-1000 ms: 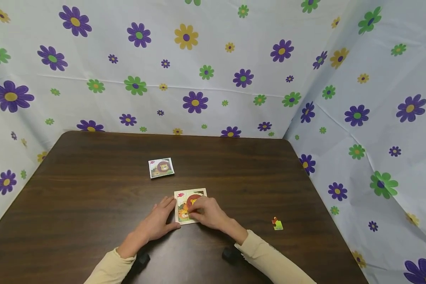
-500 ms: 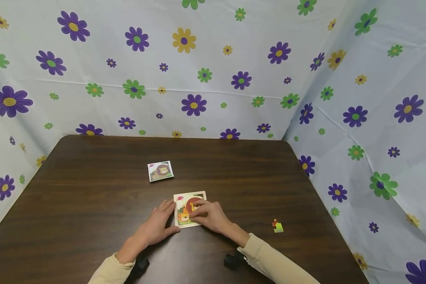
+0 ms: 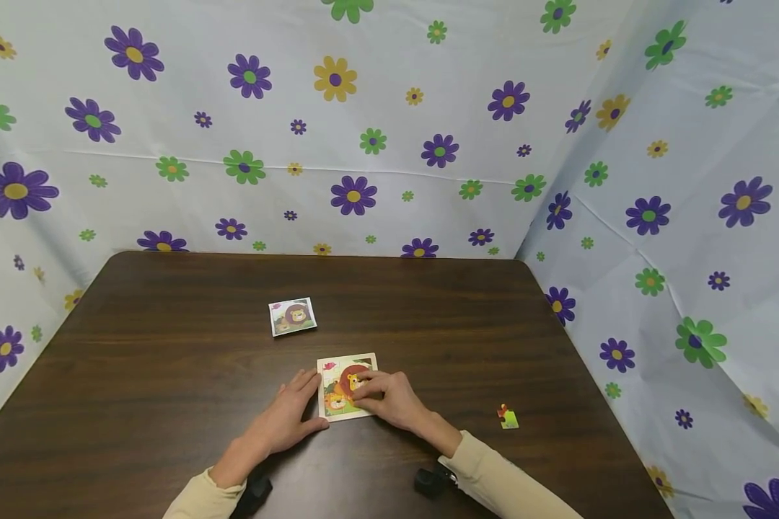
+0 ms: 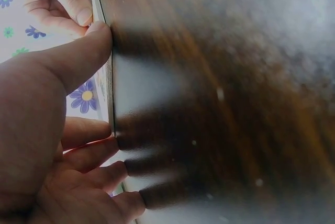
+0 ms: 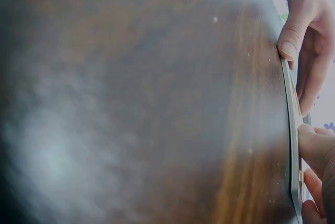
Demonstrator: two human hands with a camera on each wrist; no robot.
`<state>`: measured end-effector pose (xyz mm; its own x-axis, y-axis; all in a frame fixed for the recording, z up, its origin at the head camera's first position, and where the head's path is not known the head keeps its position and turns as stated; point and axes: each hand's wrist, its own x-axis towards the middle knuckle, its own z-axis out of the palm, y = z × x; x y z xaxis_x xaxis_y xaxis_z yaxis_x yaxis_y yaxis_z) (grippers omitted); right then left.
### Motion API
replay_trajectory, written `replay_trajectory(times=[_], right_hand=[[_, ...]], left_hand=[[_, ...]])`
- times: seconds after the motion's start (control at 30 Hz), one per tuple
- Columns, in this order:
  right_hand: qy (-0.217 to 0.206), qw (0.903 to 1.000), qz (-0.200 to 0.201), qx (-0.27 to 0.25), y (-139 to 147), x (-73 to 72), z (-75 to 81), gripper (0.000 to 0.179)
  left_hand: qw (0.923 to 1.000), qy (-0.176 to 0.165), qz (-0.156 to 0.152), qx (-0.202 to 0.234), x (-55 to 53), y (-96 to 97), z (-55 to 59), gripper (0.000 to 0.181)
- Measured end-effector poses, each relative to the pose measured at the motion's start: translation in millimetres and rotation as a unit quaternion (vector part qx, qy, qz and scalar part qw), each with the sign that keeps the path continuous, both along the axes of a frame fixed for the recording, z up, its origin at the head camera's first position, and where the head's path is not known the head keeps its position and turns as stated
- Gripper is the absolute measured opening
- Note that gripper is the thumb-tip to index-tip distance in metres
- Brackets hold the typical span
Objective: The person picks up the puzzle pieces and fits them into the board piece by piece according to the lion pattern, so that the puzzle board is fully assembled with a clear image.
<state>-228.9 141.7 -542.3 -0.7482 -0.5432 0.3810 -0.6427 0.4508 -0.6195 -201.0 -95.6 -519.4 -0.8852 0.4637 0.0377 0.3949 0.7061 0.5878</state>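
Note:
A square jigsaw puzzle (image 3: 341, 387) with a lion picture and a pale frame lies on the table. My left hand (image 3: 285, 416) rests beside it, its spread fingers and thumb touching the frame's left side; the left wrist view shows these fingers nearly straight. Over the puzzle's lower right part, my right hand (image 3: 396, 401) has thumb and fingertips together, pinching what appears to be a puzzle piece, mostly hidden by the fingers. In the left wrist view, the right hand (image 4: 60, 4) meets the board close to my left thumb. One loose green, yellow and red puzzle piece (image 3: 508, 417) lies farther right.
A small card (image 3: 292, 316) with the same lion picture lies behind the puzzle, slightly left. The dark wooden table (image 3: 169, 360) ends at a flowered white curtain (image 3: 363, 144) behind and at both sides. Black wrist devices (image 3: 430, 481) sit under the sleeves.
My right hand's fingertips have shifted from the puzzle's lower middle towards its right side, uncovering more of the picture. The left hand stays at the frame. The head view has tilted slightly upward.

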Motion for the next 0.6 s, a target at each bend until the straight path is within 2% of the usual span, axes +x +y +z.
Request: replay_trajectory(times=[0.2,0.33,0.47,0.6], right_hand=[[0.004,0.9999,-0.016,-0.001,0,4.3,-0.8,0.009],[-0.006,0.9995,-0.022,-0.024,6,9.6,2.6,0.011],[0.012,0.9965,-0.076,-0.035,29,10.4,14.0,0.015],[0.007,0.9896,-0.144,0.009,73,11.7,32.5,0.021]], left_hand=[[1.0000,0.002,-0.002,0.007,0.5,1.1,0.8,0.074],[0.9999,-0.013,0.003,0.003,3.2,1.0,-0.6,0.075],[0.9998,-0.018,0.007,0.006,4.4,1.2,-0.7,0.075],[0.9998,-0.012,0.008,0.011,3.2,1.7,0.9,0.075]])
